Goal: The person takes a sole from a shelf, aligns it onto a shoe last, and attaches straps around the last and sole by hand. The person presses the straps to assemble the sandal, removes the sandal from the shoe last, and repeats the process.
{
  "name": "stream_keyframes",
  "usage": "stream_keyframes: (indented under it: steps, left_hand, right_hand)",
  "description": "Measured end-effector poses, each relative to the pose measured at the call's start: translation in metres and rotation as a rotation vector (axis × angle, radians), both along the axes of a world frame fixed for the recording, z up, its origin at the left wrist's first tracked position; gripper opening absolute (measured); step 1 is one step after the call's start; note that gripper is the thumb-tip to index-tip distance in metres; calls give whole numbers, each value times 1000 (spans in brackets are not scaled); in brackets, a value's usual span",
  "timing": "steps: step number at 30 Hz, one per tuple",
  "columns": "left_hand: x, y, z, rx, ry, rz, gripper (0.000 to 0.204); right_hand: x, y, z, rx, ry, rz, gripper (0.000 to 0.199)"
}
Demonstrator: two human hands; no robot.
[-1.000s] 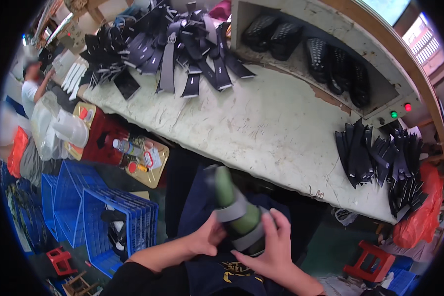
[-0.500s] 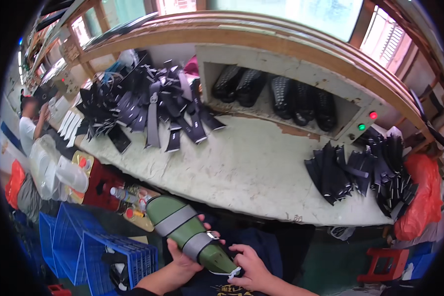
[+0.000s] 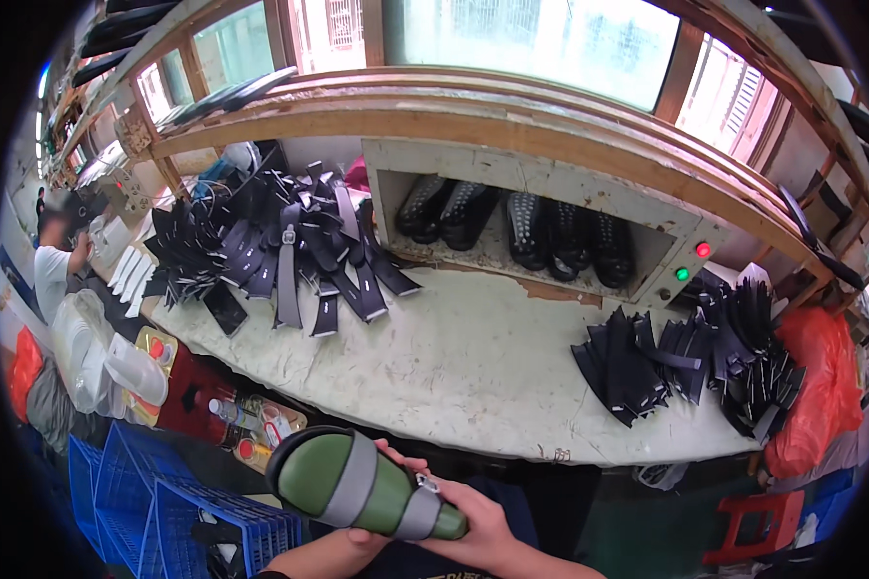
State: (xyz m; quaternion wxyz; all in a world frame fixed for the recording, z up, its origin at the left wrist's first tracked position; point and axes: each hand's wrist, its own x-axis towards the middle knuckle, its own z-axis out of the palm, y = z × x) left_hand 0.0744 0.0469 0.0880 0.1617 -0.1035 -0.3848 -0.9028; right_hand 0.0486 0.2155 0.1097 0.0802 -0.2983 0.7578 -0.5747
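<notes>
A green shoe last (image 3: 304,473) with a sandal on it is held low in front of me, above my lap. Two grey straps (image 3: 349,482) cross the last, and the strap near its narrow end carries a metal buckle (image 3: 428,482). Along the wide end runs a black sole edge (image 3: 273,461). My left hand (image 3: 359,542) is closed around the middle from below, its fingertips showing on the far side and its thumb on the near side. My right hand (image 3: 481,526) is closed on the narrow end, fingers beside the buckle.
Across the worktable (image 3: 454,357) lie a pile of dark straps (image 3: 294,246) and another of black pieces (image 3: 628,367). A box (image 3: 541,159) with lights holds several black shoes (image 3: 526,232). Blue crates (image 3: 164,511), bottles (image 3: 232,413), a red stool (image 3: 758,526) and a red bag (image 3: 821,367) surround it.
The last has turned flatter, its narrow end rising. My right hand has moved from pinching a white tie at the tip to gripping the narrow end beside the buckle. The view has tilted up.
</notes>
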Motion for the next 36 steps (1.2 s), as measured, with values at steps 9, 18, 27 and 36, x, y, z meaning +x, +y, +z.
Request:
stream_keyframes:
  steps: [9, 18, 27, 36]
  left_hand:
    - [-53, -63, 97, 135, 224, 468, 106]
    - [-14, -15, -13, 152, -76, -349, 101]
    - [-12, 110, -7, -592, -247, -814, 87]
    - [-14, 38, -72, -583, -206, -806, 66]
  right_hand:
    - [-48, 43, -17, 84, 244, -402, 63]
    - [-42, 78, 6, 421, 444, -698, 72]
    - [115, 154, -46, 103, -513, -814, 48]
    - [209, 222, -78, -1101, -835, -1663, 82]
